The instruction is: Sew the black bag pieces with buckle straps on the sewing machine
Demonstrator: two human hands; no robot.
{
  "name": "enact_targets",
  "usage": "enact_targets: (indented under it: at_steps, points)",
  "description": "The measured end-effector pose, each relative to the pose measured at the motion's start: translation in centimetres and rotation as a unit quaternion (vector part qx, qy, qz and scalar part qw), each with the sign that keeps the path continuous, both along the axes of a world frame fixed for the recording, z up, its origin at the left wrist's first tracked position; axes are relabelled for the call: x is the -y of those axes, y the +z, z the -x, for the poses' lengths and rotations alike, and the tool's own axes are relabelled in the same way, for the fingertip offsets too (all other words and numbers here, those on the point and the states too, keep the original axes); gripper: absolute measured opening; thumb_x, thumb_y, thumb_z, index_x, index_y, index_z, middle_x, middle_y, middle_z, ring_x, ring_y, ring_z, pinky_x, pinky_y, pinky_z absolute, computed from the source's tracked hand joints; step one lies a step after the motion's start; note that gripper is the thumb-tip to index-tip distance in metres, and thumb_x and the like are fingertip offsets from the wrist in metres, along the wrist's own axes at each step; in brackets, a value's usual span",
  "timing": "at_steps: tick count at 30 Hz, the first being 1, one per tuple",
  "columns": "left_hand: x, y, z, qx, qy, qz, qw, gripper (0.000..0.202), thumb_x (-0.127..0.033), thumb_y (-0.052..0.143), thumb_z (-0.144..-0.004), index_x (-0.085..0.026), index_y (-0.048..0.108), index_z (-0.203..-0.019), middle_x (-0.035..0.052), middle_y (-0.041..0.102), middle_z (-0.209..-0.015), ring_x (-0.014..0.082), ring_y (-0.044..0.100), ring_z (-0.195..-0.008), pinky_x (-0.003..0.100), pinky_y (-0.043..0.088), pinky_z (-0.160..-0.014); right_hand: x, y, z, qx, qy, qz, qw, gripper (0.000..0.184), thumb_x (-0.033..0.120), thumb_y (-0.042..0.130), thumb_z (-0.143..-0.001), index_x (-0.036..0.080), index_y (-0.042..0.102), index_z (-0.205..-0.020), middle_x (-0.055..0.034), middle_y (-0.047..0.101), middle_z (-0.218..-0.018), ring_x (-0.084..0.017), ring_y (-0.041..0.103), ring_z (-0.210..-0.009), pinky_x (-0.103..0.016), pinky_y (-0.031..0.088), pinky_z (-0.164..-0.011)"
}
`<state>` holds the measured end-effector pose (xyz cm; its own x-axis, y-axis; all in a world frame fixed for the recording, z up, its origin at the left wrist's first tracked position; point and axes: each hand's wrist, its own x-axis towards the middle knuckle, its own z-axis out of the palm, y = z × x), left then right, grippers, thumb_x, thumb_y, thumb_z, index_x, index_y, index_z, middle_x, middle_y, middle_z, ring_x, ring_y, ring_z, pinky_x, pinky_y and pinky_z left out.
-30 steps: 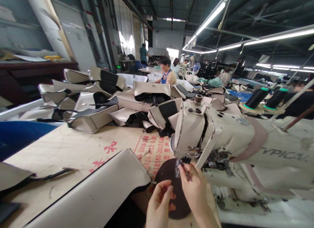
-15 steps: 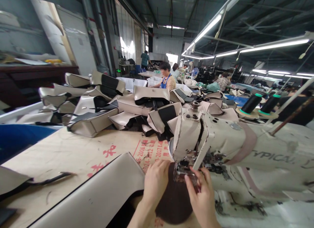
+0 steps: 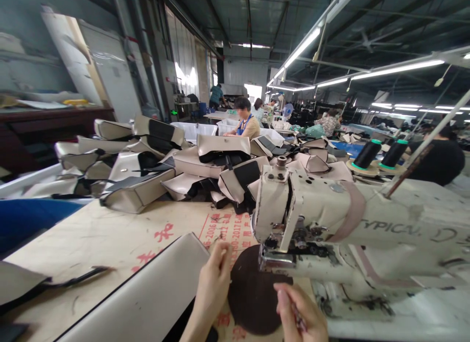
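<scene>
Right hand (image 3: 307, 313) drawn back from sewing machine (image 3: 312, 209); left hand (image 3: 213, 276) shifted left.

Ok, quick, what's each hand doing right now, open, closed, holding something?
Left hand: curled closed; can't tell if it holds anything.
Right hand: closed around a small slim tool.

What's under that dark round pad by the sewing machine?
Wooden tabletop shows around the dark round pad, with red letters by its near edge. The pad hides whatever is directly beneath it, so I can't tell.
</scene>
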<state>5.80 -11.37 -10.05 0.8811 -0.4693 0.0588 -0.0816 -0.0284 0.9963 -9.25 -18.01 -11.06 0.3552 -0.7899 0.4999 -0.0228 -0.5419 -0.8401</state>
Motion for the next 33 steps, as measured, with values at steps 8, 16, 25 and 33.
enact_targets:
  at_steps: [8,16,25,33]
  points:
    - [-0.5,0.1,1.0,0.173,-0.059,-0.185,0.966,0.029,-0.037,0.053,-0.073,-0.02,0.056,-0.05,0.0021,0.059,-0.053,0.0153,0.052,-0.051,0.021,0.032,-0.051,-0.7,4.8,-3.6,-0.009,0.147,-0.016,0.989,0.048,0.029,0.041,-0.088,0.015,0.02,-0.13,-0.0016,0.055,-0.075,-0.009,0.046,-0.052,-0.021,0.038,-0.049]
    - [1.1,0.4,1.4,0.226,-0.029,-0.284,0.931,0.029,-0.031,0.044,-0.078,-0.018,0.055,-0.054,0.0039,0.062,-0.06,0.0159,0.056,-0.057,0.022,0.035,-0.055,-0.7,4.7,-5.8,0.07,0.074,-0.012,0.995,0.02,0.032,0.038,-0.09,0.017,0.04,-0.104,0.0008,0.052,-0.068,-0.01,0.052,-0.059,-0.02,0.042,-0.057]
    - [3.7,-1.3,-2.5,0.474,-0.098,-0.403,0.777,0.027,-0.022,0.034,-0.084,-0.017,0.055,-0.07,0.0042,0.061,-0.075,0.0163,0.058,-0.074,0.024,0.038,-0.065,4.4,4.1,-0.9,-0.105,0.13,0.298,0.94,0.034,0.044,0.042,-0.086,0.019,0.043,-0.11,0.0,0.06,-0.071,-0.014,0.058,-0.06,-0.023,0.043,-0.055]
    - [-1.0,-3.8,-8.0,0.457,0.051,-0.374,0.805,0.037,-0.041,0.033,-0.087,-0.02,0.053,-0.111,0.0081,0.059,-0.107,0.0224,0.053,-0.097,0.033,0.042,-0.08,10.9,-2.3,6.0,-0.263,-0.177,0.039,0.948,0.04,0.044,0.02,-0.091,0.015,0.046,-0.103,-0.0116,0.061,-0.092,-0.023,0.062,-0.077,-0.031,0.047,-0.061]
